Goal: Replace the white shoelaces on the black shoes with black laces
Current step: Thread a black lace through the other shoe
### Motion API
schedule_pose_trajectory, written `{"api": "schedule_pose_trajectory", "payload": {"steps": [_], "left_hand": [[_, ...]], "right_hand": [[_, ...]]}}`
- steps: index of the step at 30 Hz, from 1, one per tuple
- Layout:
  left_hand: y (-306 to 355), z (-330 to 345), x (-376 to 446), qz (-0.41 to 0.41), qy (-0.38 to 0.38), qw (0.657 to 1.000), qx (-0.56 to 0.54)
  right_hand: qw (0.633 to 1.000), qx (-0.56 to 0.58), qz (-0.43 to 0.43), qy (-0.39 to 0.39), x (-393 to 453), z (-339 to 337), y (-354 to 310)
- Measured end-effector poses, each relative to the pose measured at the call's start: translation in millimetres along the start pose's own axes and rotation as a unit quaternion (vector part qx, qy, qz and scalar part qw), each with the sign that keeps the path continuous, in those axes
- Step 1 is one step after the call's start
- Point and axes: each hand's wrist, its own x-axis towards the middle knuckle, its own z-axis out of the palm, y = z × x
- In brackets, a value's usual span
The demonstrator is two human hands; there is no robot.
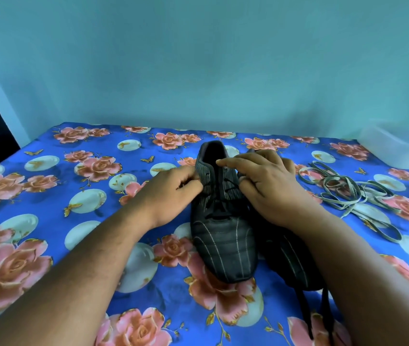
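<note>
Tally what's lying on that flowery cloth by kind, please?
Black shoes: 2, one in front, one mostly hidden under the right arm
Heaps of pale loose laces: 1
Clear plastic tubs: 1
Total: 4

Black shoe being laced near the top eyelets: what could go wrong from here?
1. The second shoe's loose black lace ends trail beside the right forearm; a sweep could drag them.
2. The white laces lie tangled close to the right hand and could snag.
3. The left hand hides its side's eyelets on the black shoe, so one may be skipped.
</note>
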Motion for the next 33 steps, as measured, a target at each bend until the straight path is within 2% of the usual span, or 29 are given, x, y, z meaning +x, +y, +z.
{"api": "schedule_pose_trajectory", "payload": {"steps": [2,4,7,10,13,15,17,19,21,24,26,30,33], "left_hand": [[3,1,-2,0.069,0.006,0.997,-0.020],[6,3,-2,0.121,0.024,0.992,0.007],[8,5,-1,0.142,0.050,0.987,0.053],[6,2,-1,0.114,0.054,0.990,0.065],[0,-7,-1,0.029,0.078,0.990,0.117],[-4,-12,0,-0.044,0.069,0.986,0.147],[-6,-12,0,-0.065,0.057,0.988,0.129],[-2,-11,-1,-0.033,0.059,0.996,0.062],[3,-8,-2,0.034,0.064,0.997,0.001],[3,-2,-1,0.127,0.064,0.989,0.052],[0,1,2,0.143,0.056,0.984,0.087],[0,-2,2,0.108,0.052,0.990,0.078],[-3,-9,0,-0.002,0.061,0.986,0.152]], "right_hand": [[1.000,-0.008,0.002,-0.003,0,0,1],[1.000,-0.021,-0.001,-0.004,0,0,1],[1.000,-0.025,0.001,-0.002,2,-1,3],[1.000,-0.013,0.005,0.012,3,-3,3],[1.000,0.004,0.009,0.014,3,-3,5],[1.000,0.012,0.009,0.011,3,-2,5],[1.000,0.019,0.009,0.009,3,-2,4],[1.000,0.023,0.012,0.011,3,-3,3],[1.000,0.023,0.013,0.009,2,-3,3],[1.000,0.021,0.013,0.009,2,-3,2],[1.000,0.019,0.013,0.009,2,-3,2],[1.000,0.022,0.013,0.012,2,-2,2],[0.999,0.029,0.012,0.016,2,-3,1]]}}
